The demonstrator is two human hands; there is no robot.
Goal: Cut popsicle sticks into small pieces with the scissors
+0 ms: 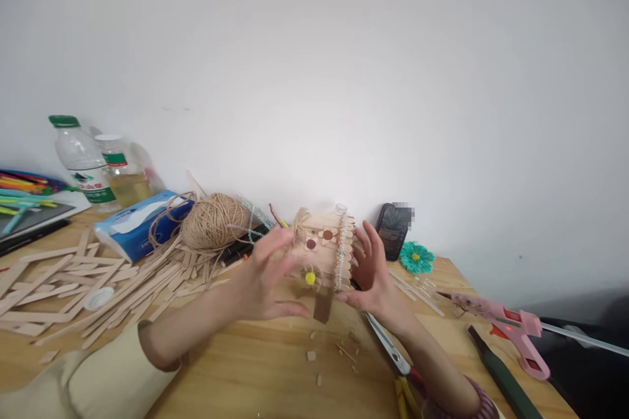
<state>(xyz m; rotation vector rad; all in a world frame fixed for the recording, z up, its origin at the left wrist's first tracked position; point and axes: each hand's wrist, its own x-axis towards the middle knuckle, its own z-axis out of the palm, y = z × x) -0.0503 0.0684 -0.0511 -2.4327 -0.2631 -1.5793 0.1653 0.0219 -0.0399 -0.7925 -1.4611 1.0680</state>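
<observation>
A small craft-stick structure (pixel 330 255) stands in front of me between both hands. Brown-centred wooden flowers, a yellow pom-pom (pixel 310 279), twine and a silvery sparkly pipe cleaner (pixel 341 245) decorate it. A flat brown strip (pixel 322 309) hangs below its front. My right hand (pixel 374 275) grips its right side, thumb at the lower corner and fingers partly hidden behind the edge. At the left side is my left hand (pixel 268 278), slightly blurred, its thumb spread well away from its bent fingers. Whether those fingers touch the structure I cannot tell.
Scissors (pixel 388 344) lie beneath my right forearm. A pink glue gun (pixel 511 324) and a dark green tool (pixel 501 373) are at the right, a teal flower (pixel 417 257) behind. Loose craft sticks (pixel 118 298), a twine ball (pixel 215 221), tissues (pixel 142 226) and bottles (pixel 83 163) fill the left.
</observation>
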